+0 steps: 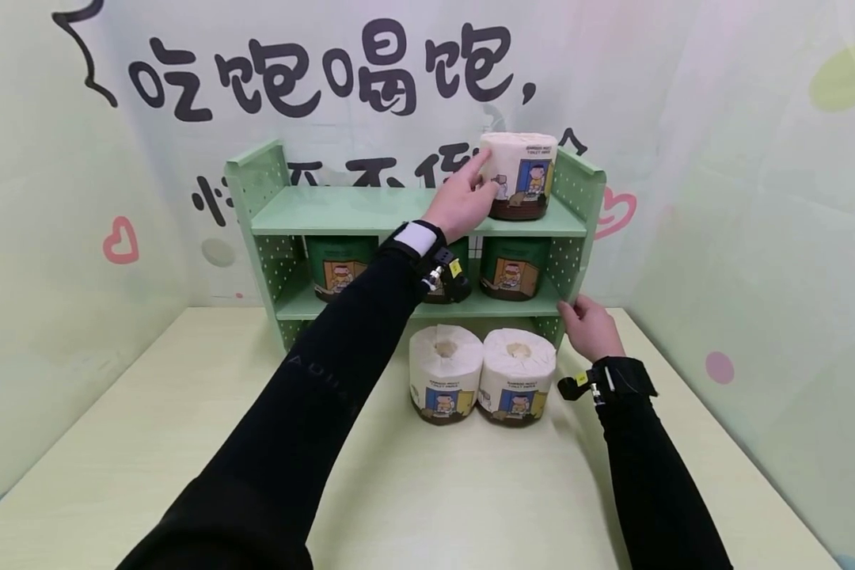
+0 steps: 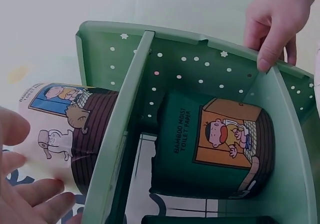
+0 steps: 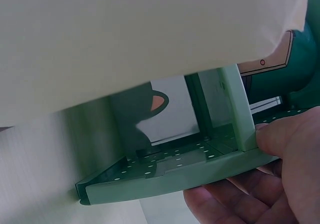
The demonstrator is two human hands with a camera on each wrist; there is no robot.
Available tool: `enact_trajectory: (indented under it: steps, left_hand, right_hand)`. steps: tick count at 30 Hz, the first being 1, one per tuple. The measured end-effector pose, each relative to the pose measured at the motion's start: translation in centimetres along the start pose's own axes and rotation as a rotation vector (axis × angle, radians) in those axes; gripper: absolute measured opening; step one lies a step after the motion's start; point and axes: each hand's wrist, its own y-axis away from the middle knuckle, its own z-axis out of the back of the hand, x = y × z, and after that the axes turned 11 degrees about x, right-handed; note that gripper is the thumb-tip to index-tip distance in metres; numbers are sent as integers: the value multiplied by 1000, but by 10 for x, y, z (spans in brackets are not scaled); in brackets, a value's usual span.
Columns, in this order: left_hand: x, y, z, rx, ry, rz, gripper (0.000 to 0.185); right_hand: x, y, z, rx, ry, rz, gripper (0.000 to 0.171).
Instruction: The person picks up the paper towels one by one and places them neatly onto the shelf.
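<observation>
A white-wrapped toilet paper roll (image 1: 523, 170) with a cartoon print stands at the right end of the top board of a green shelf (image 1: 349, 210). My left hand (image 1: 463, 202) touches its left side, index finger stretched along the wrapper; in the left wrist view the loosely spread fingers (image 2: 42, 191) lie beside the roll. Lower down, my right hand (image 1: 593, 328) grips the front edge of the shelf's right side panel. Its thumb (image 3: 272, 136) presses where the lower board meets that panel, with the other fingers on the outer side.
Green-wrapped rolls stand on the lower board, one at the left (image 1: 338, 265), one at the right (image 1: 511, 269), and one largely hidden behind my left forearm. Two more white rolls (image 1: 444, 372) stand side by side on the table (image 1: 427, 491) before the shelf. A printed wall rises behind.
</observation>
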Motion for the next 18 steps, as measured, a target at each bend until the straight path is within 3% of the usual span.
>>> enact_trajectory:
  steps: [9,14,18]
  left_hand:
    - [1,-3,6,76,-60,28,65]
    - [8,4,10,41,-79,31,63]
    - [10,14,12,23,-86,-8,61]
  right_hand:
    - [4,1,0,14,-4,-7,53]
    - [2,2,-2,29,-9,-17,54]
    - [0,2,-2,30,-7,-18,55]
